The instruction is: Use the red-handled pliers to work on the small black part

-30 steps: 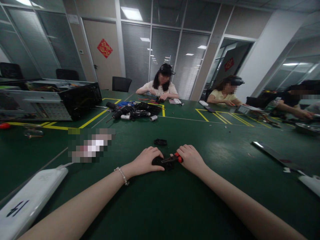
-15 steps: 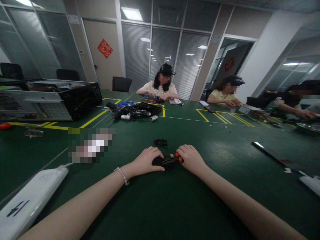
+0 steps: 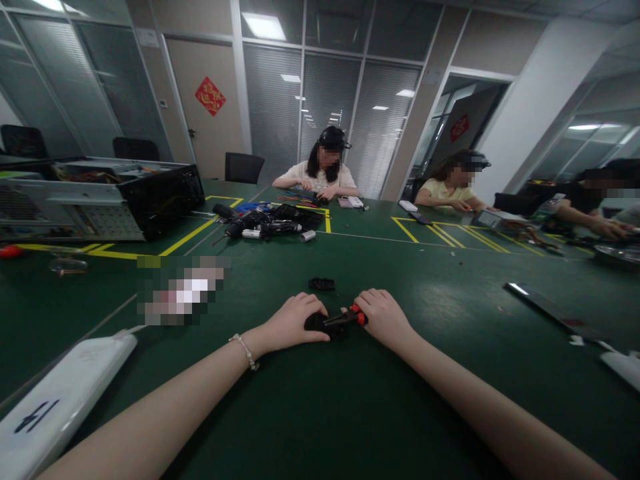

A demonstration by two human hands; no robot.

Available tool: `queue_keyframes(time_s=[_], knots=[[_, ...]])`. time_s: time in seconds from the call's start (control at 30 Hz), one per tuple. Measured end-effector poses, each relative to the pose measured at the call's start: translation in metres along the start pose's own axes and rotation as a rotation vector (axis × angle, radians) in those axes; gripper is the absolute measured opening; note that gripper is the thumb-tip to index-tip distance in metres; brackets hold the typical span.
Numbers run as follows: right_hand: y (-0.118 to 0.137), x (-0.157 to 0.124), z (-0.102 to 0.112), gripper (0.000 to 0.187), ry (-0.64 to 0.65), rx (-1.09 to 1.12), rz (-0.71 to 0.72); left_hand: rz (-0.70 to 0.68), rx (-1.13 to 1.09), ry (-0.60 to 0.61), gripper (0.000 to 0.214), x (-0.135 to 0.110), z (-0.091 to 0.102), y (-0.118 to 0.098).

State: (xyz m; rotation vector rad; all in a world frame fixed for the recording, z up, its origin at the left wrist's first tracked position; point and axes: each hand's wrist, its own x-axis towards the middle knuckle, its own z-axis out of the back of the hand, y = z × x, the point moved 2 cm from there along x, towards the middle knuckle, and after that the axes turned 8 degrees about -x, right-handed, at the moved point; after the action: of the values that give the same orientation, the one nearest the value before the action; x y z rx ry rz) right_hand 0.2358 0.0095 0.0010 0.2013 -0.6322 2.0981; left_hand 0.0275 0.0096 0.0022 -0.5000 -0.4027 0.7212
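My left hand [image 3: 293, 322] lies curled over a small black part [image 3: 316, 323] on the green table [image 3: 320, 413], pressing it down. My right hand [image 3: 383, 315] is closed round the red-handled pliers [image 3: 350, 317], whose dark jaws point left onto the black part. A second small black piece [image 3: 321, 284] lies loose on the table just beyond my hands.
A white box [image 3: 55, 407] marked 14 lies near left. An open computer case [image 3: 100, 197] stands far left. A pile of black parts and tools [image 3: 270, 223] is mid-table. Three other people work at the far side. A flat dark strip [image 3: 545, 308] lies right.
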Motion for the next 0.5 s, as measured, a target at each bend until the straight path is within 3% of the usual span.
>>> queue_keyframes(time_s=[0.5], knots=[[0.0016,0.0009,-0.0002,0.011,0.04,-0.043,0.009,-0.012,0.001,-0.008,0.037,0.0003,-0.0002,-0.0003]])
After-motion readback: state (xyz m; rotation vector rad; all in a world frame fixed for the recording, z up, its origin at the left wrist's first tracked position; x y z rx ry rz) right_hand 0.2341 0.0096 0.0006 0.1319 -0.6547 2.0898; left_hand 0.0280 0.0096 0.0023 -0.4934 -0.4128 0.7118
